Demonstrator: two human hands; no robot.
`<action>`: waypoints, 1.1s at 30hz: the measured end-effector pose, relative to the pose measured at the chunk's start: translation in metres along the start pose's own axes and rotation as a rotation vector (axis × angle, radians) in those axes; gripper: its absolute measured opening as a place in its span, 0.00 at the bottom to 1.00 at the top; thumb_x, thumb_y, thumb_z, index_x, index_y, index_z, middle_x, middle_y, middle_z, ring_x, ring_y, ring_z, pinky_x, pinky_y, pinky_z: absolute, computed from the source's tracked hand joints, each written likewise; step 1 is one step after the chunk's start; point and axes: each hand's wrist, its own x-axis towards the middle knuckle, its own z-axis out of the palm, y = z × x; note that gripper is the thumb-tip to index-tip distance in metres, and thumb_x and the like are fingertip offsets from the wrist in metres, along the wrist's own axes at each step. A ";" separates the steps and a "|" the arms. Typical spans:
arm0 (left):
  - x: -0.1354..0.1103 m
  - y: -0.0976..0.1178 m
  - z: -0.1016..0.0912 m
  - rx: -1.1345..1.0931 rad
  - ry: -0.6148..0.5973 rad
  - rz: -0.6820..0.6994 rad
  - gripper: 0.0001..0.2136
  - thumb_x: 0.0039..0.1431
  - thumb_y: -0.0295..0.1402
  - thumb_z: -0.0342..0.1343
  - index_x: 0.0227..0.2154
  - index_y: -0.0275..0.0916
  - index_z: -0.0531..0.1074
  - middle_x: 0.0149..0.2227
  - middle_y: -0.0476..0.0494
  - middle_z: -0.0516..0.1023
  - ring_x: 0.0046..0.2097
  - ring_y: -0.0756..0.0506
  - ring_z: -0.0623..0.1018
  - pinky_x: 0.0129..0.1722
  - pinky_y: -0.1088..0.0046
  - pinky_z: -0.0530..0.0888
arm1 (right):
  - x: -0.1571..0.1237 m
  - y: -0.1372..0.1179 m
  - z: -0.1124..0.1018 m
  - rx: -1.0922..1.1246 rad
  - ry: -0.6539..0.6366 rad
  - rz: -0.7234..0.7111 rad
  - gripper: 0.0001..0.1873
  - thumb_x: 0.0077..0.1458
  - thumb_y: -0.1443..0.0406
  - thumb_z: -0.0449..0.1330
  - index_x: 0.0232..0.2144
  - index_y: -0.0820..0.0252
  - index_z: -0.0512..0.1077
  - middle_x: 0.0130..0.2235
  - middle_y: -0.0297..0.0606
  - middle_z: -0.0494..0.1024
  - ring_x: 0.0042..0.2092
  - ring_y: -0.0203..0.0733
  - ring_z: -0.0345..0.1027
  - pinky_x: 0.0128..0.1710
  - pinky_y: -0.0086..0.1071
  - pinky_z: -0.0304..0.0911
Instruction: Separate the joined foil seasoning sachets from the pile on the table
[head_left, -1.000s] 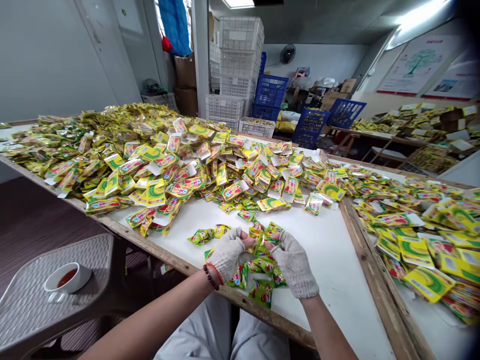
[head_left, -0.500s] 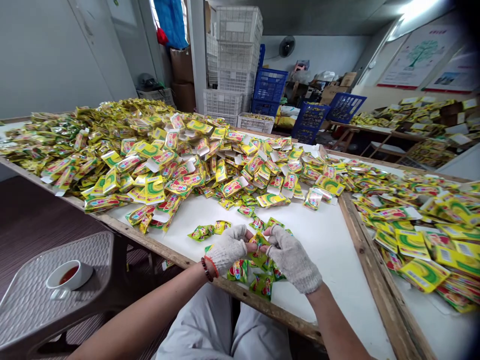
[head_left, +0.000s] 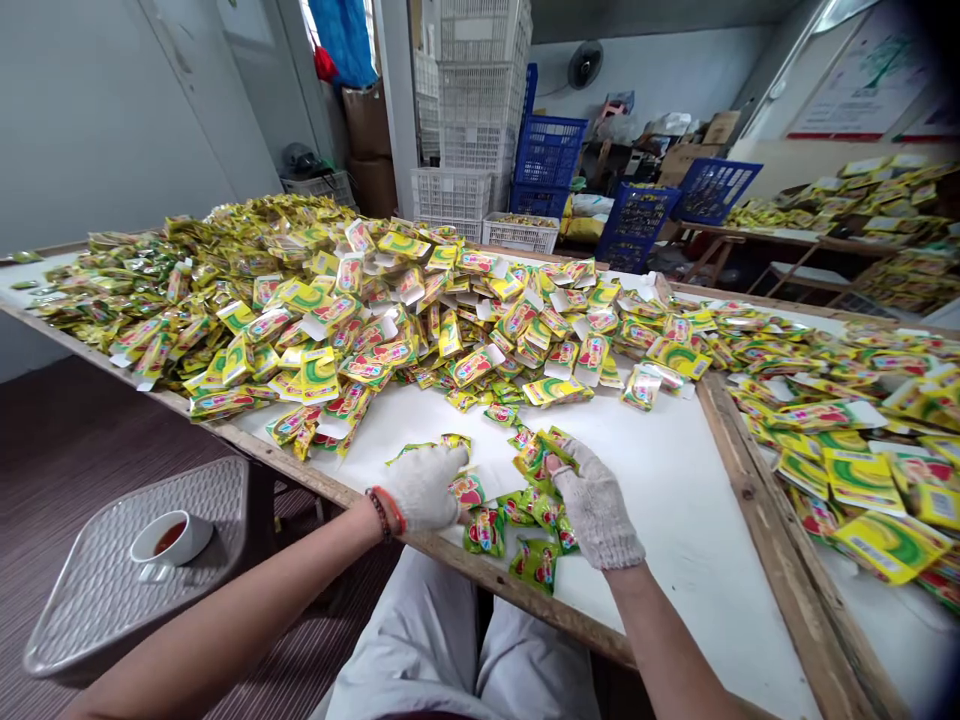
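My left hand (head_left: 429,488), in a white knit glove with bare fingertips, closes around one end of a small printed carton (head_left: 468,489). The carton's white flap stands open towards the right. My right hand (head_left: 598,505), gloved the same way, pinches green-and-yellow candy packets (head_left: 531,460) between thumb and fingers; how many is hidden. Below and between the hands, several loose candy packets (head_left: 534,563) lie on the white tabletop (head_left: 637,460). A couple more show just behind my left hand.
A big heap of yellow cartons and packets (head_left: 322,310) covers the table's far side. A wooden divider (head_left: 757,510) separates another carton pile (head_left: 862,470) at right. A cup of dark tea (head_left: 171,540) sits on a grey stool (head_left: 97,600) at left. Crates (head_left: 480,110) stand behind.
My hands were together over one packet; now they are apart. The left has moved left and taken hold of a carton, while the right has gone slightly right with packets in it.
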 end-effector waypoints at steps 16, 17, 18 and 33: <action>-0.016 0.028 0.015 0.022 0.020 0.246 0.25 0.43 0.34 0.58 0.48 0.42 0.63 0.46 0.41 0.65 0.45 0.40 0.69 0.43 0.64 0.69 | -0.016 -0.008 -0.008 -0.181 -0.445 -0.081 0.10 0.52 0.61 0.56 0.35 0.58 0.73 0.34 0.35 0.78 0.36 0.41 0.70 0.37 0.31 0.64; -0.016 0.030 0.015 0.030 0.006 0.258 0.24 0.44 0.34 0.58 0.48 0.42 0.64 0.46 0.42 0.66 0.45 0.40 0.69 0.42 0.64 0.69 | -0.017 -0.010 -0.007 -0.221 -0.412 -0.098 0.09 0.52 0.62 0.56 0.34 0.58 0.73 0.34 0.36 0.77 0.37 0.41 0.70 0.37 0.31 0.63; -0.015 0.032 0.017 0.026 0.002 0.265 0.24 0.44 0.34 0.58 0.47 0.42 0.64 0.45 0.42 0.66 0.44 0.41 0.69 0.41 0.65 0.69 | -0.018 -0.011 -0.005 -0.257 -0.360 -0.112 0.08 0.52 0.62 0.55 0.34 0.58 0.72 0.34 0.36 0.77 0.37 0.41 0.69 0.38 0.32 0.63; -0.013 0.037 0.031 -0.121 0.112 0.290 0.26 0.46 0.33 0.58 0.51 0.40 0.63 0.46 0.41 0.65 0.43 0.42 0.69 0.40 0.65 0.69 | -0.026 -0.015 -0.012 -0.247 -0.209 -0.024 0.09 0.50 0.60 0.57 0.26 0.59 0.73 0.29 0.37 0.77 0.32 0.40 0.69 0.33 0.31 0.63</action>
